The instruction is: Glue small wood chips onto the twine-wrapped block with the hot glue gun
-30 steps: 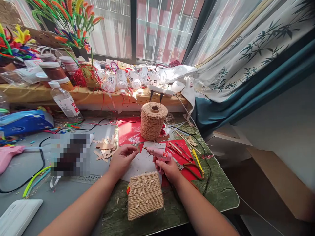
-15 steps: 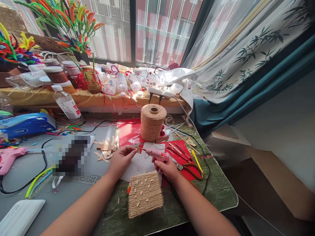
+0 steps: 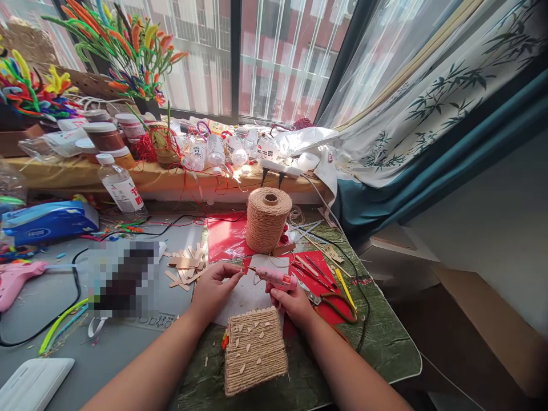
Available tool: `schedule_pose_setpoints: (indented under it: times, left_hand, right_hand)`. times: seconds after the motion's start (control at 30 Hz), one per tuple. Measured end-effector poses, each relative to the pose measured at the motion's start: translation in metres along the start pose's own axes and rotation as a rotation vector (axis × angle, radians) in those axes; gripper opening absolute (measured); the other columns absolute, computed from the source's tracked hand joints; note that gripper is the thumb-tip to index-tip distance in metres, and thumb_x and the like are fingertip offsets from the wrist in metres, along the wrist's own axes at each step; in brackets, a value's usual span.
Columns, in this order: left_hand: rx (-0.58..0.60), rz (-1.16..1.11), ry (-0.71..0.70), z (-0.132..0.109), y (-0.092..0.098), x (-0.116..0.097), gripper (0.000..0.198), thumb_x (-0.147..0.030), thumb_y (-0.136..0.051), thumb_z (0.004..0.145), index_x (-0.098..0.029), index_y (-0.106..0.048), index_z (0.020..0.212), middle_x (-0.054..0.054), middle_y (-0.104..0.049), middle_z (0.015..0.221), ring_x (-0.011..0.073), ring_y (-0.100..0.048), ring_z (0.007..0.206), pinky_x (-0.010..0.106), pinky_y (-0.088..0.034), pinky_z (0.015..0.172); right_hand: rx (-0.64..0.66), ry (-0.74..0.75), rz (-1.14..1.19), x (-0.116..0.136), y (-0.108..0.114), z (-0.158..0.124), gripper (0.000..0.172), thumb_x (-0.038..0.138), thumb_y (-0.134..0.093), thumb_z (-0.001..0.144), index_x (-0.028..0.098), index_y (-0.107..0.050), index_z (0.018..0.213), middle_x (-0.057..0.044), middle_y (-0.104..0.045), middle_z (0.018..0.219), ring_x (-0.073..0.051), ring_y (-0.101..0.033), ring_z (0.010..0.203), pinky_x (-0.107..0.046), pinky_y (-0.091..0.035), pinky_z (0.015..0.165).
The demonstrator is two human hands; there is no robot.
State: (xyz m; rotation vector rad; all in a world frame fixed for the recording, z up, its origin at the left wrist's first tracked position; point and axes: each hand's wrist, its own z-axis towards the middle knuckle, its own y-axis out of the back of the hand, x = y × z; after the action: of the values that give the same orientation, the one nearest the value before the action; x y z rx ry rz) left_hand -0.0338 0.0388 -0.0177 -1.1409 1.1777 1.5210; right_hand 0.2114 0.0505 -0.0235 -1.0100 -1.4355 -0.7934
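Note:
My right hand (image 3: 291, 301) grips a pink glue gun (image 3: 274, 277) with its nozzle pointing left. Just left of the nozzle, my left hand (image 3: 214, 286) pinches a small thin piece, too small to name, over a white sheet (image 3: 246, 295). A twine-wrapped house-shaped box (image 3: 254, 349) dotted with small wood chips lies in front of both hands. A large spool of jute twine (image 3: 268, 219) stands behind them on a red sheet.
Popsicle-stick pieces (image 3: 185, 265) lie left of my left hand. Scissors (image 3: 329, 298) and a yellow tool (image 3: 343, 285) lie to the right. A second pink glue gun (image 3: 17, 278), a blue tissue pack (image 3: 48, 220), bottles (image 3: 121, 185) and pipe-cleaner flowers (image 3: 124, 45) crowd the left and back. The desk edge runs at right.
The view shifted slightly. Both hands stay in nearly the same place, with the glue gun nozzle still close to the left hand's pinched fingers.

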Motion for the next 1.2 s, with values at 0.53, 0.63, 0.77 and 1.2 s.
schedule_pose_setpoints:
  times: [0.53, 0.63, 0.77, 1.2]
  left_hand:
    - [0.031, 0.082, -0.055, -0.001, 0.000, -0.012, 0.018, -0.042, -0.077, 0.087, -0.024, -0.076, 0.089, 0.001, -0.078, 0.091, 0.0194, -0.071, 0.086, 0.032, -0.058, 0.081]
    - [0.034, 0.095, -0.044, -0.001, 0.001, -0.010, 0.018, -0.042, -0.077, 0.088, -0.025, -0.077, 0.091, 0.001, -0.078, 0.093, 0.0191, -0.071, 0.087, 0.032, -0.057, 0.083]
    - [0.035, 0.092, -0.047, 0.000, 0.001, -0.002, 0.020, -0.044, -0.076, 0.088, -0.024, -0.076, 0.093, 0.002, -0.077, 0.093, 0.0193, -0.070, 0.086, 0.033, -0.056, 0.083]
    - [0.010, 0.063, -0.051, 0.000, -0.002, -0.002, 0.021, -0.042, -0.076, 0.088, -0.023, -0.071, 0.094, 0.001, -0.073, 0.089, 0.0175, -0.067, 0.082, 0.031, -0.055, 0.079]
  right_hand:
    - [0.047, 0.005, -0.016, 0.004, 0.000, -0.001, 0.024, 0.040, -0.072, 0.081, 0.017, -0.069, 0.089, 0.003, -0.054, 0.059, -0.011, -0.043, 0.049, -0.024, -0.034, 0.048]
    - [0.046, 0.012, -0.017, 0.002, 0.001, -0.001, 0.022, 0.038, -0.071, 0.082, 0.017, -0.069, 0.090, 0.003, -0.055, 0.060, -0.011, -0.044, 0.051, -0.024, -0.034, 0.049]
    - [0.032, 0.010, 0.003, 0.002, 0.001, -0.001, 0.022, 0.038, -0.072, 0.081, 0.018, -0.069, 0.090, 0.003, -0.055, 0.062, -0.011, -0.044, 0.053, -0.024, -0.035, 0.050]
    - [0.042, 0.025, 0.006, -0.001, 0.002, -0.001, 0.020, 0.036, -0.070, 0.082, 0.017, -0.069, 0.090, 0.003, -0.055, 0.062, -0.011, -0.045, 0.052, -0.023, -0.034, 0.048]
